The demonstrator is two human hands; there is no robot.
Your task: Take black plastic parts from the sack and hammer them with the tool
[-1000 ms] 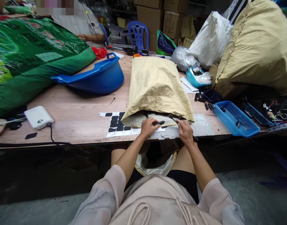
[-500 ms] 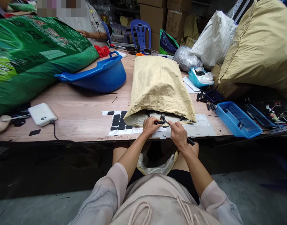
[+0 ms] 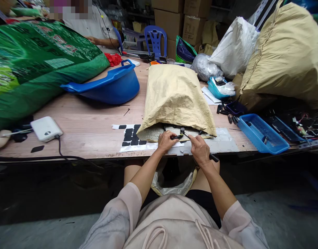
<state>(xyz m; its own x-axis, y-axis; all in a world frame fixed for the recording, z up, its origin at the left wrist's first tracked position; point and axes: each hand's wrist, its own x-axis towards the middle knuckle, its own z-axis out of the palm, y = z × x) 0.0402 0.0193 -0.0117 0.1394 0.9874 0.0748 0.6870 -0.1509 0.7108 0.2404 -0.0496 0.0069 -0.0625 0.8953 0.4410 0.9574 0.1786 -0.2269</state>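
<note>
My right hand is wrapped round a small hammer, whose black grip end sticks out behind the palm. The hammer's round metal head is just above a small black elongated part. My left hand pinches that part at the table's front edge; its exact kind cannot be made out. Directly behind both hands lies a beige woven sack, its mouth facing me with several black pieces showing inside. Left of my left hand, a white sheet with black rounded stickers lies partly under the sack.
A blue basin and large green sack occupy the left. A white box with a cable sits nearer. Right are a blue basket and full sacks. Between my legs hangs an open bag. Another person sits across.
The hammer head has lifted slightly and shifted a little right, away from the black part. My left hand keeps its pinch. The camera view has tilted slightly.
</note>
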